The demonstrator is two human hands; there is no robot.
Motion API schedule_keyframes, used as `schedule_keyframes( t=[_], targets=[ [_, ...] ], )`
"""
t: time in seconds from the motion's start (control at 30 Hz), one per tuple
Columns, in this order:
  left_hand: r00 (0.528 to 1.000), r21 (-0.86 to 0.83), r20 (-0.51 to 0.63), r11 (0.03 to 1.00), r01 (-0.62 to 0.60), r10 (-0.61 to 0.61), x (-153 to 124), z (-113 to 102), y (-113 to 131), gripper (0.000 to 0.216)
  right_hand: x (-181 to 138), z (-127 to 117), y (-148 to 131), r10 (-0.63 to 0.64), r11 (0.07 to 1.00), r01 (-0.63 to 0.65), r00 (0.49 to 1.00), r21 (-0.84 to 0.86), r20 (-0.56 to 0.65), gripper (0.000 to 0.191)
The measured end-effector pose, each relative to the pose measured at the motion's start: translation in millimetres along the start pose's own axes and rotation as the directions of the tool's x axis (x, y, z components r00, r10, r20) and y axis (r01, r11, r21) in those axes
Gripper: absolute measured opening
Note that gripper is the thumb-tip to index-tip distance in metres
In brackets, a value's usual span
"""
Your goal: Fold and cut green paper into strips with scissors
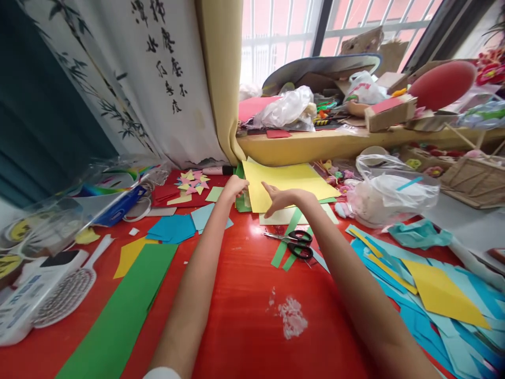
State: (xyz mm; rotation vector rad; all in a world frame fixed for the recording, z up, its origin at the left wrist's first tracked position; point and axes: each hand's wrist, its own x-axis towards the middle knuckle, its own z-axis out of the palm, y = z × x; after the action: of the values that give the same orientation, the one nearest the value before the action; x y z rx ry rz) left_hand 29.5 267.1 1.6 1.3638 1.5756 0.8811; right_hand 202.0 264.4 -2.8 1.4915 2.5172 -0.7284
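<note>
Far across the red table, my left hand (235, 188) is closed at the left edge of a large yellow paper sheet (294, 181); the exact pinch is hard to see. My right hand (288, 198) reaches over the sheet's front part, thumb and index finger apart, holding nothing. Green paper (241, 204) shows under the sheet's left side, and a pale cream sheet (276, 217) sticks out in front. Black-handled scissors (300, 244) lie near my right forearm, across green paper strips (281, 253).
Blue squares (172, 229), a long green sheet (122, 305) and a hairbrush (69, 292) lie to the left. White scraps (292, 317) are in front. Blue and yellow paper pieces (442, 292) and a plastic bag (394, 195) occupy the right. A cluttered windowsill (323, 142) runs behind.
</note>
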Motion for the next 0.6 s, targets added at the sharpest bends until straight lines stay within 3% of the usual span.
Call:
schedule_keyframes(
  t=[0.13, 0.2, 0.27, 0.33, 0.47, 0.6],
  targets=[
    [0.997, -0.114, 0.047, 0.992, -0.048, 0.054, 9, -7, 5, 0.008, 1, -1, 1, -0.034, 0.999, 0.034, 0.999, -0.028, 0.001, 0.117],
    [0.995, -0.153, 0.054, 0.986, -0.071, 0.08, 11, -9, 3, 0.007, -1, -6, -1, -0.092, 0.994, 0.089, 0.994, -0.058, -0.052, 0.091],
    [0.997, -0.158, 0.025, 0.985, -0.066, 0.071, 14, -11, -3, 0.006, -5, -12, -2, -0.119, 0.99, 0.108, 0.986, -0.093, -0.119, 0.051],
    [0.999, -0.141, -0.033, 0.989, -0.037, 0.032, 18, -12, -12, 0.007, -10, -20, -3, -0.1, 0.99, 0.079, 0.977, -0.119, -0.186, 0.034],
    [0.997, -0.112, -0.06, 0.993, 0.034, -0.041, 23, -11, -26, 0.007, -14, -28, -3, -0.064, 0.99, 0.023, 0.952, -0.138, -0.3, 0.034],
    [0.998, -0.072, -0.017, 0.996, 0.057, -0.059, 21, -2, -28, 0.014, -9, -20, -8, -0.089, 0.987, 0.05, 0.963, -0.153, -0.255, 0.034]
  ],
)
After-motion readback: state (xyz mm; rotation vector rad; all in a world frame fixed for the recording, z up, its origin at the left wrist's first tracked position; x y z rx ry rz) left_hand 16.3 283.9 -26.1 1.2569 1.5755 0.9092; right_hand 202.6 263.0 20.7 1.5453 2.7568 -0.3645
